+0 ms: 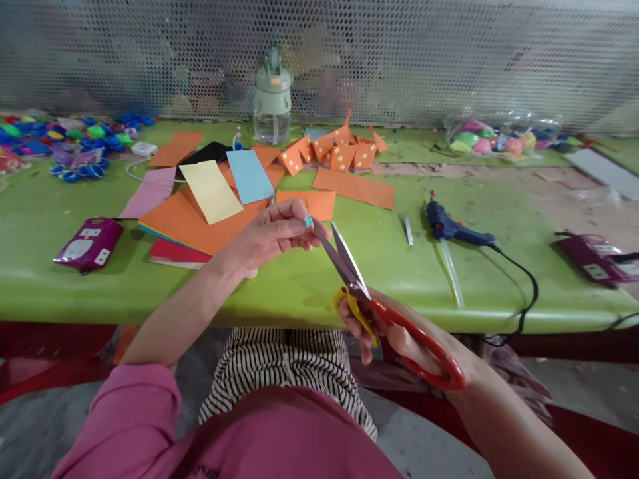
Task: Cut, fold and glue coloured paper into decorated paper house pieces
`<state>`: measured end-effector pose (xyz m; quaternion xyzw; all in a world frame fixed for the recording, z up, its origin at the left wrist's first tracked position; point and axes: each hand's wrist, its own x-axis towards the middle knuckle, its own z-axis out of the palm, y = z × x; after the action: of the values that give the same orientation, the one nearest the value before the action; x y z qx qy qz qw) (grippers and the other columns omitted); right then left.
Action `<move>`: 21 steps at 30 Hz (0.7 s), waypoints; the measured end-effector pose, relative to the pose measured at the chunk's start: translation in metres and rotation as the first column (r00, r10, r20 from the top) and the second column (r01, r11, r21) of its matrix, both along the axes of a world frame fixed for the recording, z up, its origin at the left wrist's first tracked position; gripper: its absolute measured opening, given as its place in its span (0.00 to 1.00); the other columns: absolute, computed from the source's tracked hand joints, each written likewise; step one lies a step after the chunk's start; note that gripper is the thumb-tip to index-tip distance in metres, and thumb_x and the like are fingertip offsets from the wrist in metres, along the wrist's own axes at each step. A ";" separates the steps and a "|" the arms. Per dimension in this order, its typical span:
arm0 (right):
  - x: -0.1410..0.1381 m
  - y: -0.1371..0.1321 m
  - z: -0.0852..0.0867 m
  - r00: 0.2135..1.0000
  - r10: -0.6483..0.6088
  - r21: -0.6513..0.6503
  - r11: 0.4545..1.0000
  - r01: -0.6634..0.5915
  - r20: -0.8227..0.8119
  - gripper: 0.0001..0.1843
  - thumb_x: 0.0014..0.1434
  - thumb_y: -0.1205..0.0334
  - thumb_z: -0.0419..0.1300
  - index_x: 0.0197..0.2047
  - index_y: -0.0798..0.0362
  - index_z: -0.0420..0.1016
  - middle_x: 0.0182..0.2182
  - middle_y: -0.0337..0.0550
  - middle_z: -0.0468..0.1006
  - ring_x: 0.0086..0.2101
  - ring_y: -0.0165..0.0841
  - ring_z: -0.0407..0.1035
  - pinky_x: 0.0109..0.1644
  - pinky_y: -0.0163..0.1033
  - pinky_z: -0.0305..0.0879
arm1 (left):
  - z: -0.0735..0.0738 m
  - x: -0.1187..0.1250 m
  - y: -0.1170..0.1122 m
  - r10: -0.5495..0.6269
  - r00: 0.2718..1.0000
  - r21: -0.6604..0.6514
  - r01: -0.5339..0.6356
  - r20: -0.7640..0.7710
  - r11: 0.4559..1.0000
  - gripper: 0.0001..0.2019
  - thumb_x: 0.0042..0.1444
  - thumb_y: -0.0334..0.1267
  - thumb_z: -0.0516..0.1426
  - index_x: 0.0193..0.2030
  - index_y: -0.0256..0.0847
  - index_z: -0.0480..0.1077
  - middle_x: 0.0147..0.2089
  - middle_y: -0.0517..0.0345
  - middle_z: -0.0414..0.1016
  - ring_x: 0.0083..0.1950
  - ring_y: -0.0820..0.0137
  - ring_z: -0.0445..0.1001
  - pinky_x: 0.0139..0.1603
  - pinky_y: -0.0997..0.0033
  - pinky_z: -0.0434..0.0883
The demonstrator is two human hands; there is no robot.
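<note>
One pair of red-handled steel scissors (379,306) sits gripped in my right hand (399,332), blades parted. My left hand (269,236) pinches one tiny blue paper scrap (308,221) at the blade tips. Beyond, on the green table (309,286), one blue glue gun (452,229), two purple packets (90,244), then one perforated metal screen (449,60).

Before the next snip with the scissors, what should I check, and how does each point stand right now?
1. Scissors gripped in right hand: ok.
2. Blades open: ok.
3. Small light-blue paper piece pinched in left hand fingers: ok.
4. Paper seated between the blades: not ok, it sits just beside the blade tips.
5. Left fingertips out of the cutting line: cannot tell, they are very close to the tips.
6. Glue gun lying away from both hands: ok.
</note>
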<state>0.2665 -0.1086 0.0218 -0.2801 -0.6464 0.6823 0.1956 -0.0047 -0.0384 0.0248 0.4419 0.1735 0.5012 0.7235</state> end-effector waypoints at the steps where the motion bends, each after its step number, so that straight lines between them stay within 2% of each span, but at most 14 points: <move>1: -0.001 0.000 0.002 1.000 0.004 -0.026 1.000 -0.004 0.004 0.41 0.54 0.24 0.56 0.55 0.49 0.69 0.37 0.43 0.67 0.30 0.31 0.64 0.32 0.37 0.73 | 0.000 0.000 0.000 -0.004 1.000 0.000 0.004 0.004 1.000 0.14 0.50 0.42 0.71 0.32 0.39 0.70 0.33 0.60 0.82 0.33 0.72 0.82 0.35 0.77 0.77; 3: -0.002 0.000 0.005 1.000 0.018 -0.086 0.996 -0.016 0.016 0.42 0.51 0.22 0.58 0.53 0.49 0.69 0.37 0.42 0.66 0.30 0.30 0.64 0.33 0.37 0.73 | 0.001 0.000 0.000 -0.007 1.000 -0.004 0.007 0.007 1.000 0.15 0.50 0.42 0.71 0.31 0.39 0.70 0.33 0.60 0.82 0.33 0.73 0.82 0.34 0.77 0.77; 9: -0.004 0.000 0.008 0.999 0.001 -0.111 0.994 0.003 0.034 0.40 0.52 0.24 0.60 0.52 0.49 0.71 0.36 0.42 0.65 0.31 0.31 0.63 0.32 0.37 0.72 | 0.003 0.001 -0.001 -0.014 1.000 -0.001 0.014 0.004 1.000 0.16 0.49 0.43 0.71 0.31 0.39 0.69 0.34 0.58 0.83 0.32 0.73 0.82 0.34 0.78 0.77; 16: -0.002 0.001 0.003 0.999 0.034 -0.072 0.997 -0.031 0.035 0.39 0.53 0.23 0.56 0.52 0.49 0.67 0.37 0.41 0.65 0.30 0.29 0.64 0.33 0.36 0.73 | 0.002 0.001 -0.001 -0.038 0.999 0.004 0.038 0.025 0.999 0.13 0.50 0.41 0.71 0.32 0.39 0.71 0.35 0.60 0.83 0.34 0.73 0.82 0.35 0.79 0.77; 21: -0.003 0.000 0.006 0.999 0.038 -0.042 0.998 -0.037 0.033 0.38 0.53 0.23 0.56 0.48 0.49 0.67 0.37 0.40 0.65 0.29 0.28 0.65 0.33 0.34 0.73 | 0.002 0.001 -0.001 -0.030 1.000 -0.010 0.030 0.010 1.000 0.15 0.49 0.42 0.72 0.31 0.39 0.71 0.34 0.60 0.83 0.33 0.73 0.82 0.34 0.78 0.77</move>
<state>0.2634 -0.1084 0.0279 -0.2833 -0.6404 0.6943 0.1659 -0.0041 -0.0396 0.0268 0.4384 0.1659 0.4916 0.7339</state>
